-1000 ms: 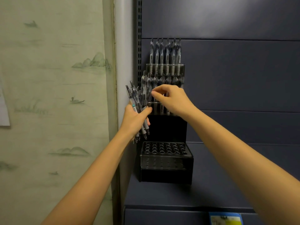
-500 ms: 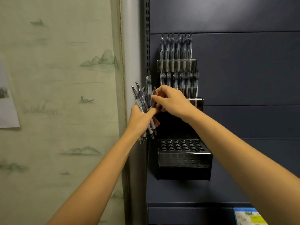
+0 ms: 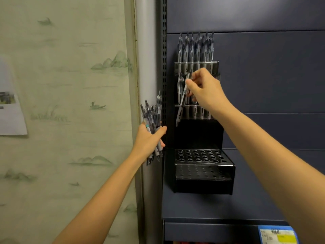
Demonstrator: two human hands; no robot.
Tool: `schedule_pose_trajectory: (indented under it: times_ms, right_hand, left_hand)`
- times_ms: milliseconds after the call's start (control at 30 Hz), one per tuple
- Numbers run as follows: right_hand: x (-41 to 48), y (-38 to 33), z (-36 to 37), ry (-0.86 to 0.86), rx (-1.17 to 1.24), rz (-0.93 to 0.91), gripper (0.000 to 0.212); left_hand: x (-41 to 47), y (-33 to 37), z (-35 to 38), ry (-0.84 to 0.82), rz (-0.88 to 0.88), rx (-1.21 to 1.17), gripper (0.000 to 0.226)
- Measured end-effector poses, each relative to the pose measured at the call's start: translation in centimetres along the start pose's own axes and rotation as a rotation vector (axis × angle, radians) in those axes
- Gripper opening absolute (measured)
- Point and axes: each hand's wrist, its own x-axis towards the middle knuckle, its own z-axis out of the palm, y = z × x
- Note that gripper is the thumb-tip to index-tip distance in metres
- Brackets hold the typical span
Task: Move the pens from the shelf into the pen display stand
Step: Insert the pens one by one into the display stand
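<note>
A black tiered pen display stand [image 3: 204, 171] stands on the dark shelf. Its top tier [image 3: 196, 65] holds a row of upright pens, its middle tier has several pens, and the bottom tier shows only empty holes. My left hand [image 3: 149, 140] grips a bundle of several pens [image 3: 152, 118] left of the stand, by the shelf post. My right hand [image 3: 204, 88] pinches a single pen [image 3: 182, 99], tilted tip-down in front of the middle tier's left side.
A slotted shelf upright [image 3: 164, 67] and a grey post run between the stand and the patterned wall. A paper sheet [image 3: 10, 103] hangs on the wall at left. A blue and yellow label [image 3: 277, 235] sits on the shelf edge at lower right.
My right hand has left the bundle with one pen and risen up and to the right, to the middle tier. The left hand still holds its bundle.
</note>
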Motion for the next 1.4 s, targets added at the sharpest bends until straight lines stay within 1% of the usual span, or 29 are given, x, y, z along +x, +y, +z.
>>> schedule_pose_trajectory:
  times_ms: [67,100,367,433,567,667,767,933,1000,1067,1233,1400]
  right_hand:
    - [-0.8,1.1,0.8,-0.037,-0.076,0.004,0.012]
    - [-1.3,1.7,1.3,-0.052,-0.105,0.009,0.014]
    - [-3.7,4.1,2.6,-0.095,-0.182,0.046,0.019]
    - [-4.1,4.2,2.7,-0.105,-0.186,0.044,0.019]
    - [-4.9,4.7,3.3,-0.121,-0.186,0.066,0.017]
    - [-5.2,4.6,3.4,-0.101,-0.194,0.075,0.021]
    - [-5.1,4.3,3.5,-0.092,-0.237,0.059,0.024]
    - [-4.8,4.1,4.2,-0.126,-0.300,0.057,0.026]
    - [-5.2,4.4,4.5,-0.169,-0.307,0.080,0.027]
    - [-5.7,4.7,4.7,-0.151,-0.287,0.099,0.026]
    - [-5.6,5.0,4.5,-0.134,-0.265,0.110,0.026]
    - [-5.9,4.9,4.1,-0.147,-0.346,0.110,0.027]
  left_hand:
    - [-0.2,-0.3,-0.3,0.006,0.003,-0.002,0.013]
    - [-0.3,-0.3,-0.4,0.013,0.008,-0.003,0.011]
    - [-0.7,-0.5,-0.2,0.033,0.027,0.021,0.014]
    - [-0.7,-0.6,0.0,0.036,0.011,0.002,0.010]
    - [-0.9,-0.7,0.4,0.052,-0.012,-0.021,0.021]
    - [-1.2,-0.6,0.7,0.050,-0.019,-0.026,0.024]
    - [-1.3,-0.3,0.9,0.045,-0.011,-0.031,0.022]
    - [-1.2,-0.2,1.1,0.048,-0.028,-0.047,0.033]
    - [-1.3,-0.2,1.1,0.047,-0.031,-0.049,0.033]
    - [-1.3,-0.2,1.0,0.051,-0.035,-0.050,0.032]
    - [-1.3,-0.3,0.9,0.058,-0.028,-0.045,0.038]
    - [-1.5,-0.3,0.9,0.050,-0.041,-0.052,0.037]
